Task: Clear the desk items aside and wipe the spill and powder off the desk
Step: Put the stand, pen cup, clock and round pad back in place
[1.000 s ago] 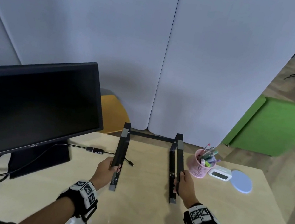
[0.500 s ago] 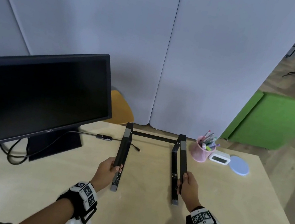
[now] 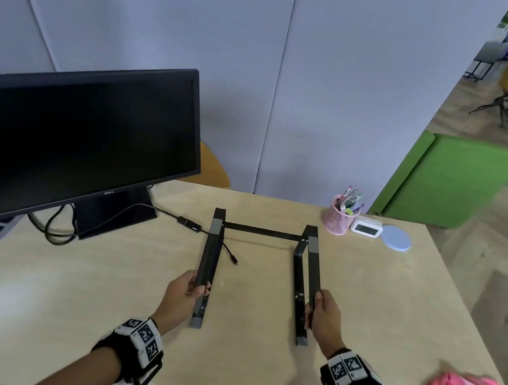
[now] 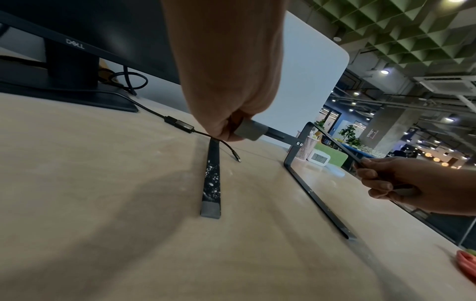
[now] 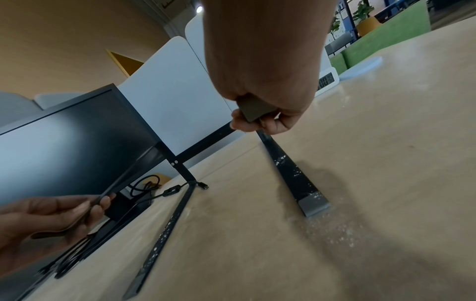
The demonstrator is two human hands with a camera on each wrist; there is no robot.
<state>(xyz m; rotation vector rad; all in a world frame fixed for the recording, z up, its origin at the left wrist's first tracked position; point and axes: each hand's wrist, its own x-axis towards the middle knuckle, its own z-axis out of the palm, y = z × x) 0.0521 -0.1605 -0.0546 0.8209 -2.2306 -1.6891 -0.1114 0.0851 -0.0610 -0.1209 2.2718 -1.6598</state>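
Both hands have a grip on the black laptop stand (image 3: 259,261): left hand (image 3: 182,291) curled round its left rail, right hand (image 3: 323,318) round the right. White powder (image 5: 332,234) speckles the counter (image 3: 88,316) by the near feet.

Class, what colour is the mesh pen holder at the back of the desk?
Pink; the pen holder shows best in the head view.

Grey partition panels (image 3: 203,47), green divider (image 3: 451,183), yellow chair (image 3: 212,171) behind desk.
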